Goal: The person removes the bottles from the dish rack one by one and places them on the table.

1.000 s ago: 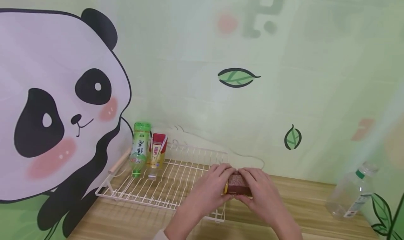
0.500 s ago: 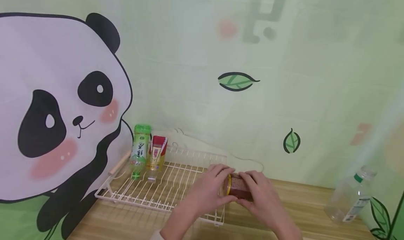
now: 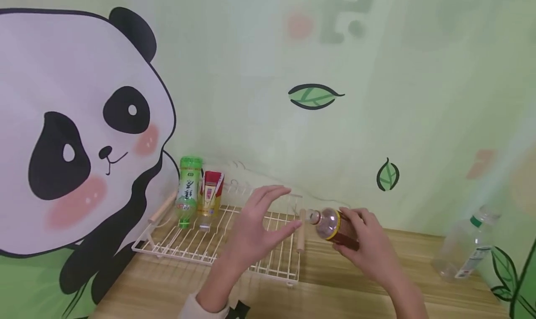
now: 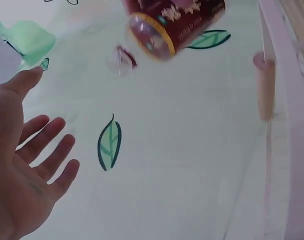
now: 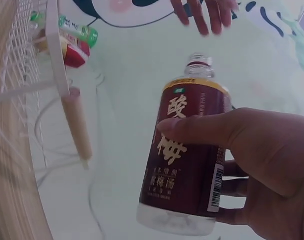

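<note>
A clear plastic bottle with a dark red label (image 5: 184, 155) and a yellow band is gripped by my right hand (image 3: 370, 244), thumb across the label and fingers behind. In the head view it tilts, its uncapped neck (image 3: 313, 216) toward the left. My left hand (image 3: 255, 230) is off the bottle, fingers and thumb spread, above the white wire rack (image 3: 209, 261). The left wrist view shows that palm (image 4: 21, 200) bare. On the rack's left side, a green-labelled bottle (image 3: 188, 193) stands cap end down or up, I cannot tell, beside a red and yellow container (image 3: 211, 195).
At the right of the wooden table (image 3: 335, 291) stands a clear bottle (image 3: 466, 249) with a green ring. The rack has wooden handles, one at its right end (image 3: 301, 240). A panda-printed cloth (image 3: 251, 77) hangs behind.
Both hands were together on the red-labelled bottle. My left hand has let go and moved left and up; my right hand has carried the bottle right, so its neck now shows.
</note>
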Available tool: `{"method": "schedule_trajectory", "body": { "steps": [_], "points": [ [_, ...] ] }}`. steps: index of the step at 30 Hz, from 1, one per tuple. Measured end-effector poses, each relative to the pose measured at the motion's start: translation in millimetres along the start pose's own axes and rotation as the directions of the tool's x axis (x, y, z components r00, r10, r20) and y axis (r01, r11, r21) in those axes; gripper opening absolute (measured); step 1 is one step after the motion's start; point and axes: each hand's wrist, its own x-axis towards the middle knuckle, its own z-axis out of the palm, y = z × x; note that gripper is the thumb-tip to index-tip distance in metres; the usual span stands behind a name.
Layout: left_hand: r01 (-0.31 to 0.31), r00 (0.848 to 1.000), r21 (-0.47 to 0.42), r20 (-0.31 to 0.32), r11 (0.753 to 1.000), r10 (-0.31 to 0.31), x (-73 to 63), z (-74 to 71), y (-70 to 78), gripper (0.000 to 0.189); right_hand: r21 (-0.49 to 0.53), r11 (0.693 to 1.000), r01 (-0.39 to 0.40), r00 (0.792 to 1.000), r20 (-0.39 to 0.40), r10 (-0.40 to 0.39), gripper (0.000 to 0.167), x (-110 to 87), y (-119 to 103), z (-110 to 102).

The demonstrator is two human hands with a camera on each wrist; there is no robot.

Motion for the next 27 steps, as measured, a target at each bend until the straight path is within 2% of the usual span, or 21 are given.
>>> {"method": "schedule_trajectory", "body": {
  "steps": [2,4,6,8,11,15,18,21,24,27],
  "points": [
    [0.022,1.000,0.029,-0.004,0.999,-0.022,-0.6,-8.7,-5.3,0.068,0.031,0.999,-0.008,1.000,-0.015,0.009,0.082,-4.9,10,-6],
    [0.069,0.997,0.085,0.029,0.994,-0.072,-2.2,-17.9,-14.7,0.073,0.056,0.998,-0.004,0.999,-0.035,0.006,0.081,-11.5,23,-13],
    [0.127,0.987,0.139,0.081,0.982,-0.139,-3.9,-27.0,-27.2,0.077,0.069,0.998,-0.003,0.998,-0.058,0.007,0.080,-19.0,37,-21],
    [0.179,0.971,0.183,0.128,0.967,-0.204,-5.0,-36.3,-39.2,0.081,0.076,0.997,-0.024,0.997,-0.070,0.030,0.080,-27.2,53,-31],
    [0.255,0.948,0.182,0.145,0.950,-0.283,-5.0,-49.4,-55.9,0.083,0.109,0.989,-0.096,0.992,-0.067,0.103,0.081,-38.6,75,-45],
    [0.354,0.923,0.134,0.110,0.926,-0.368,0.3,-64.8,-77.2,0.085,0.139,0.969,-0.204,0.971,-0.096,0.218,0.083,-48.9,100,-61],
    [0.442,0.890,0.095,0.078,0.892,-0.450,5.5,-74.9,-92.0,0.089,0.163,0.950,-0.268,0.946,-0.141,0.291,0.081,-52.6,116,-67],
    [0.503,0.860,0.075,0.047,0.861,-0.507,9.3,-83.4,-105.9,0.092,0.221,0.915,-0.336,0.915,-0.155,0.374,0.081,-55.4,131,-68],
    [0.542,0.838,0.064,0.029,0.838,-0.544,10.9,-88.0,-119.7,0.095,0.273,0.860,-0.432,0.865,-0.144,0.481,0.082,-61.2,146,-67],
    [0.588,0.805,0.071,0.040,0.805,-0.592,8.3,-86.4,-133.5,0.101,0.294,0.805,-0.515,0.814,-0.128,0.567,0.084,-70.4,161,-67]
  ]
}}
